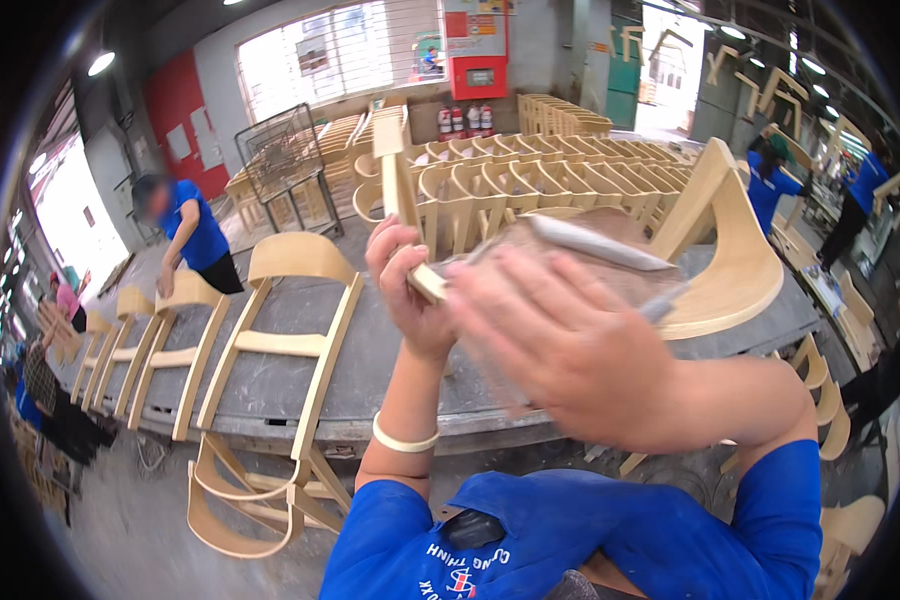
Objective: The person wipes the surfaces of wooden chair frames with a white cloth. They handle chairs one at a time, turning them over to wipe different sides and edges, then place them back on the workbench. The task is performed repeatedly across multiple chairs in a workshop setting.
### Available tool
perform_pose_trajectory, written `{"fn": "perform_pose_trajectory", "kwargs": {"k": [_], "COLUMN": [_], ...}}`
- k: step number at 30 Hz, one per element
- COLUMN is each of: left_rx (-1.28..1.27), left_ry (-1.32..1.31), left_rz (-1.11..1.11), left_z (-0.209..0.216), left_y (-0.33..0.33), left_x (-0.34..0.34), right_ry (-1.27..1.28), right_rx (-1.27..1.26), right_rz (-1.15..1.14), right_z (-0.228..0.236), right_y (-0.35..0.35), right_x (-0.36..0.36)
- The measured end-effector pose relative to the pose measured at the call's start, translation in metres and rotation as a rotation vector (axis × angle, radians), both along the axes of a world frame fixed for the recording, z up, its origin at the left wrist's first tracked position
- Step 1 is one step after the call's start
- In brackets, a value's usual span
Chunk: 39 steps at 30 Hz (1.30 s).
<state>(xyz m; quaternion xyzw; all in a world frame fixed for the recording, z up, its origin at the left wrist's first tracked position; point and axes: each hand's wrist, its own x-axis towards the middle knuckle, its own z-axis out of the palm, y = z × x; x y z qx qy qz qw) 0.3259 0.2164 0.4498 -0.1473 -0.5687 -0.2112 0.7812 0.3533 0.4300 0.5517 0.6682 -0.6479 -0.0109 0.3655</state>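
My left hand is closed around a pale wooden rail, which rises away from me and appears to belong to a chair frame. Beside it, my right hand is blurred by motion, its fingers stretched across a brown sheet with curled grey edges that looks like sandpaper. The sheet shows beyond the fingers and as a smear below them, between palm and wood. Just right of the sheet is a broad curved wooden chair part with a slanted leg. Whether it joins the rail is hidden behind my hand.
Several chair frames lean along the left of the grey table, and another chair stands below its edge. Rows of curved wooden frames fill the back. A co-worker in blue bends at the left; others work at the far right.
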Motion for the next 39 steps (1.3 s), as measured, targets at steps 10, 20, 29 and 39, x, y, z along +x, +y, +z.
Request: {"fn": "perform_pose_trajectory", "kwargs": {"k": [10, 20, 29, 39], "left_rx": [-0.062, -0.081, 0.048, 0.066], "left_ry": [-0.163, -0.227, -0.100, -0.129], "left_rz": [0.021, 0.030, 0.193, 0.415], "left_z": [0.011, 0.007, -0.002, 0.009], "left_y": [-0.004, -0.001, 0.040, 0.064], "left_x": [0.011, 0.005, 0.012, 0.031], "right_ry": [-0.074, -0.386, -1.029, -1.181], "right_rx": [-0.373, -0.444, -0.707, -1.142], "right_rz": [0.010, -0.075, 0.229, -0.376], "right_z": [-0.029, -0.047, -0.076, -0.097], "right_y": [0.039, 0.198, 0.252, 0.259], "right_x": [-0.019, -0.127, -0.257, -0.360]}}
